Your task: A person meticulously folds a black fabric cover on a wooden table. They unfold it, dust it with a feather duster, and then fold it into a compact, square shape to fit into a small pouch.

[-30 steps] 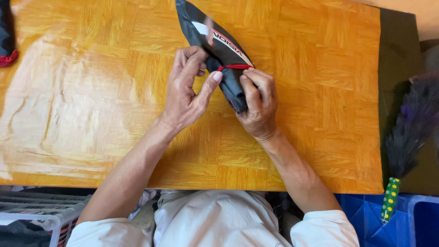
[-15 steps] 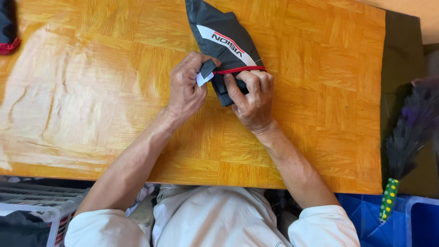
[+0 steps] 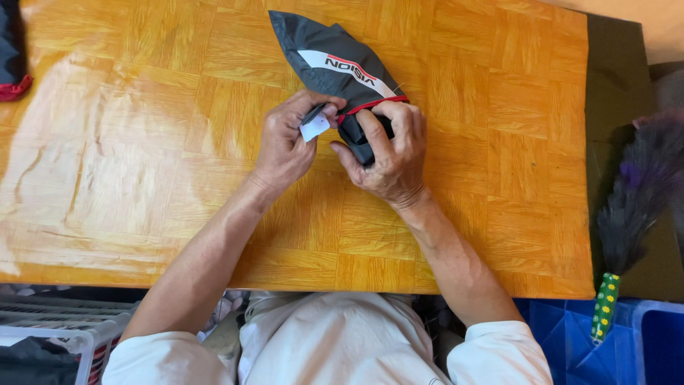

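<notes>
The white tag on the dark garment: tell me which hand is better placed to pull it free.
Left, probably. The left hand already pinches the white tag, while the right hand pins the dark garment on the wooden table.

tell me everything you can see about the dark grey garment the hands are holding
The dark grey garment looks like thin, smooth synthetic fabric, folded to a pointed, leaf-like shape. A white band crosses it, red piping edges its near end, and a small white tag sticks out there. It lies flat on the orange wooden table, point away from the person. The left hand pinches the tag end; the right hand grips the bunched near end.
</notes>
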